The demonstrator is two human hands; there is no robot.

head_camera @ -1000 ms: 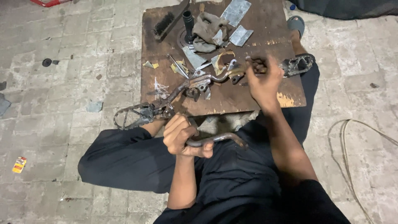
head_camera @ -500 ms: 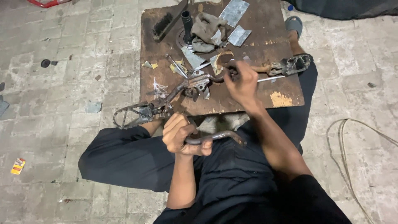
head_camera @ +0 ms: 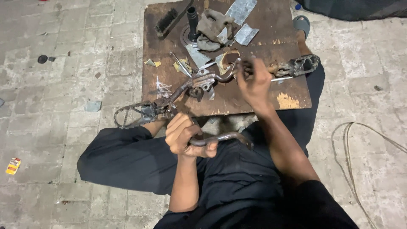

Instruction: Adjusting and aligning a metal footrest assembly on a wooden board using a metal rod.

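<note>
Sitting cross-legged, a person's left hand (head_camera: 185, 135) fists a curved metal bar (head_camera: 220, 138) over the lap, steadying it; right hand (head_camera: 254, 80) pinches a bent rod (head_camera: 220, 77) on the wooden board (head_camera: 292, 91).

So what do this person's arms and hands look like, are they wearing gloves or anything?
No gloves: the left hand and right hand are bare, with no watch or rings visible. Both forearms are uncovered; dark, loose clothing shows at the right shoulder and over the legs.

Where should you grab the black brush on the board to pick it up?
Probably by the brush's long wooden back, coming from above and pinching its two long sides. It lies flat near the board's far left corner, bristles toward the left edge, nothing on top.
</note>
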